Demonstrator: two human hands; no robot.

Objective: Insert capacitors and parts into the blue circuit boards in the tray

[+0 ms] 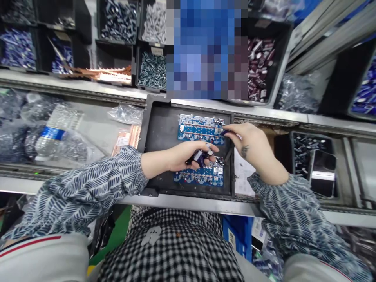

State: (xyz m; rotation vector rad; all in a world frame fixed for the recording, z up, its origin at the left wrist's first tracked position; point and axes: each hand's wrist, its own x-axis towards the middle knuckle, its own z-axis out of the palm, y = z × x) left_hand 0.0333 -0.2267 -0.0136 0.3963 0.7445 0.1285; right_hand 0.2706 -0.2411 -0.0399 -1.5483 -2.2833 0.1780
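Note:
Two blue circuit boards lie in a black tray (160, 129). Over the right end of the upper circuit board (199, 129), my right hand (248, 141) pinches a small dark capacitor (225, 132) between thumb and fingertips. My left hand (194, 154) is turned palm up above the lower circuit board (199, 178), with its fingers curled round several dark cylindrical capacitors (199, 157). That hand hides part of the lower board. White and dark components are mounted on both boards.
Bins of small parts, such as dark capacitors (119, 21) and maroon ones (261, 70), line the back shelf. A phone (323, 172) rests on a black bin at right. Plastic bags and a bottle (51, 135) lie at left. Paper (243, 172) sits beside the tray.

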